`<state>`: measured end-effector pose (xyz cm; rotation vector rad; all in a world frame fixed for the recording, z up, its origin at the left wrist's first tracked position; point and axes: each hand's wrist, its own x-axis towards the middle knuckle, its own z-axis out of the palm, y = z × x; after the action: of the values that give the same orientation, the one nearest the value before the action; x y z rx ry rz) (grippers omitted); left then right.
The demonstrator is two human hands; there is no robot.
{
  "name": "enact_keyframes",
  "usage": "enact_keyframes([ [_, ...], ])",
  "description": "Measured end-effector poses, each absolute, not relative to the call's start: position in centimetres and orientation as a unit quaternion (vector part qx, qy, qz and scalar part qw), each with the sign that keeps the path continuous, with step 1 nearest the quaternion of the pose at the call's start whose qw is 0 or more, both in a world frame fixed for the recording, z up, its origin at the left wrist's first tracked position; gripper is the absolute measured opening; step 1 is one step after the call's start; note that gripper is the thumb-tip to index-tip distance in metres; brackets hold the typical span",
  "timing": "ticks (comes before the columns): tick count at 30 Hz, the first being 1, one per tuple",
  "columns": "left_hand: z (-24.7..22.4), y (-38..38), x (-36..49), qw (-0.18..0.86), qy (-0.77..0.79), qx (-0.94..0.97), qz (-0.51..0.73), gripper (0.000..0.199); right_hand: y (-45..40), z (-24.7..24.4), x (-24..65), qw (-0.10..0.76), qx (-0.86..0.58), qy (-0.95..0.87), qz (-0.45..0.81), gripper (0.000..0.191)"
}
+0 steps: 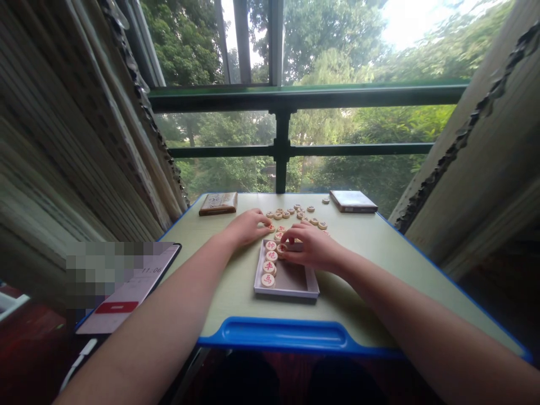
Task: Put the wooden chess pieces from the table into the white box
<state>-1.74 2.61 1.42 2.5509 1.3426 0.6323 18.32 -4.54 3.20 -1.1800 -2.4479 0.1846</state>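
Note:
Round wooden xiangqi pieces with red characters lie in a loose scatter (295, 215) on the pale green desktop (228, 292). My left hand (246, 228) reaches its fingertips to one piece (270, 228), and I cannot tell whether it grips it. My right hand (306, 246) pinches another piece (282, 248) above the corner of a shallow white-rimmed box tray (286, 291). Several pieces stand on edge in a leaning row (270, 263) along the tray's left side. My fingers hide some pieces under the right hand.
A brown box (218, 203) and a flat grey box (353, 201) sit at the desk's far edge. A smartphone (122, 287) lies at left, partly blurred. The desk has blue edging with a pen groove (282, 334). Curtains and a green-framed window surround the far side.

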Motion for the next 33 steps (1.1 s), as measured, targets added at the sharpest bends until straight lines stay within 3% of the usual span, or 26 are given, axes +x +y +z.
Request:
enact_keyframes([
  [7, 1.1, 3.1, -1.6, 0.115, 0.432, 0.866, 0.226, 0.026, -4.5, 3.5, 18.6, 0.211, -0.415, -0.881, 0.08, 0.019],
  [16, 3.1, 1.3, -0.2, 0.206, 0.402, 0.834, 0.318, 0.026, -3.4, 3.5, 19.4, 0.331, -0.472, -0.813, 0.083, 0.017],
  [33, 4.3, -1.1, 1.4, 0.257, 0.357, 0.818, 0.371, 0.031, -3.4, 3.6, 19.3, 0.43, -0.466, -0.718, 0.288, 0.023],
])
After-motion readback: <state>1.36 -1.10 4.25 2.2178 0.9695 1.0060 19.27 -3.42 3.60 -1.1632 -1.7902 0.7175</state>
